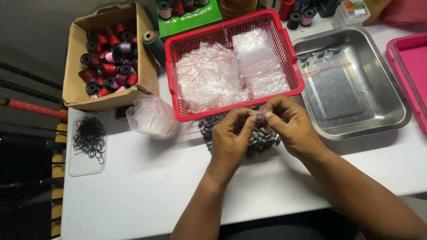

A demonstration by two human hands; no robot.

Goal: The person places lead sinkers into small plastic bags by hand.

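Both forearms reach in from the lower edge and meet over the white table [147, 191]. The left hand [229, 138] is curled, knuckles up, thumb and forefinger pinched on the left end of a small clear zip bag [260, 115]. The right hand [291, 124] mirrors it, its fingertips clamped on the bag's right end, so the bag is stretched between the 2 hands, just in front of the red basket [293, 60].

Directly under the hands lies a heap of dark oval sinkers [262, 138], partly hidden by the fingers. The basket holds loose piles of clear bags. To its right sits a steel tray [382, 84] with 1 bag inside; to its left, a cardboard box [73, 66] of thread spools and a stack of zip bags [153, 116].
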